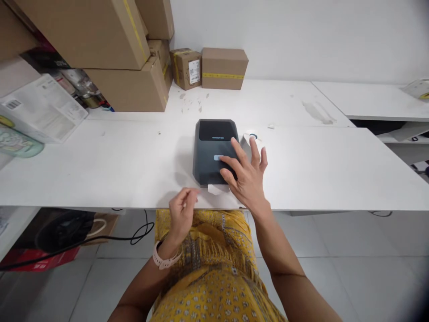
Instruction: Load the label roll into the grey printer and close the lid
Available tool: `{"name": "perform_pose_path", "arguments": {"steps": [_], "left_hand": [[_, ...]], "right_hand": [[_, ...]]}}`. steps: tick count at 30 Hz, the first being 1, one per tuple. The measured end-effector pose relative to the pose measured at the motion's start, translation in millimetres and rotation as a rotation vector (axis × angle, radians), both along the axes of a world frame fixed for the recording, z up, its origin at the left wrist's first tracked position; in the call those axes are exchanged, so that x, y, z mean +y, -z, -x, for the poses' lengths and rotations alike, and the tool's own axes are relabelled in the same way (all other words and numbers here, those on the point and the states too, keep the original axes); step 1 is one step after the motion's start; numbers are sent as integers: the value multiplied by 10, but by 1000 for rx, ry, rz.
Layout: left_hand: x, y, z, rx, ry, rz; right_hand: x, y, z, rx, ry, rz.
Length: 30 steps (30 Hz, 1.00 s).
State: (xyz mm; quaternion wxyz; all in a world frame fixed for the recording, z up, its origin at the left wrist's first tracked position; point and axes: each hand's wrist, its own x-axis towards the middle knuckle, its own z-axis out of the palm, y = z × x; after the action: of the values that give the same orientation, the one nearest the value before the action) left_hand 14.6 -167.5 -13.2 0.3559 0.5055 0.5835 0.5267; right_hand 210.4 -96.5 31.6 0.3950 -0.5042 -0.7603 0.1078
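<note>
Dark grey device (pixel 209 172) sits near the front edge of the counter (pixel 318 170), about mid-length, lid panel toward the back edge.

Right hand (pixel 247 179): open, fingers spread, grasping nothing. Index fingertip is on the pale button (pixel 216 157) on top of the device; another finger is over the device's right side near the glossy panel (pixel 216 129). Can't tell how hard the button is pressed.

Left hand (pixel 182 205): fingers loosely curled, thumb close to them, at the front edge just left of the device's front. Can't tell if anything is pinched.

White paper (pixel 216 189) sticks out at the device's front, toward the counter's front edge. White roll (pixel 247 139) is just right of the device, partly hidden by the right hand.

Back edge: labelled box (pixel 183 71) and a longer taped box (pixel 224 67) side by side against the wall. Large cartons (pixel 90 36) stacked at back left. White printed box (pixel 47 107) and green container (pixel 20 142) toward the left end.
</note>
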Motion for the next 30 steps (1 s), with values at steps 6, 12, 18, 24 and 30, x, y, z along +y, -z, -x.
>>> {"name": "perform_pose_path", "arguments": {"steps": [6,12,18,24,30], "left_hand": [[365,-95,-43,-18,-104,-248],[464,-150,-164,-134,41,-165],[489,-99,-217,-211,-27,-206],[897,-471,-165,-284,-24,-415],[1599,-657,65,-135,70,-324]], "right_hand": [[133,-123,19,-141,-57,-30],[-59,227,-70,173,-88,81],[-212,470,-43,530,-60,217],[127,-142,-108,492,-92,117],[999,-831,-196,308,-181,20]]}}
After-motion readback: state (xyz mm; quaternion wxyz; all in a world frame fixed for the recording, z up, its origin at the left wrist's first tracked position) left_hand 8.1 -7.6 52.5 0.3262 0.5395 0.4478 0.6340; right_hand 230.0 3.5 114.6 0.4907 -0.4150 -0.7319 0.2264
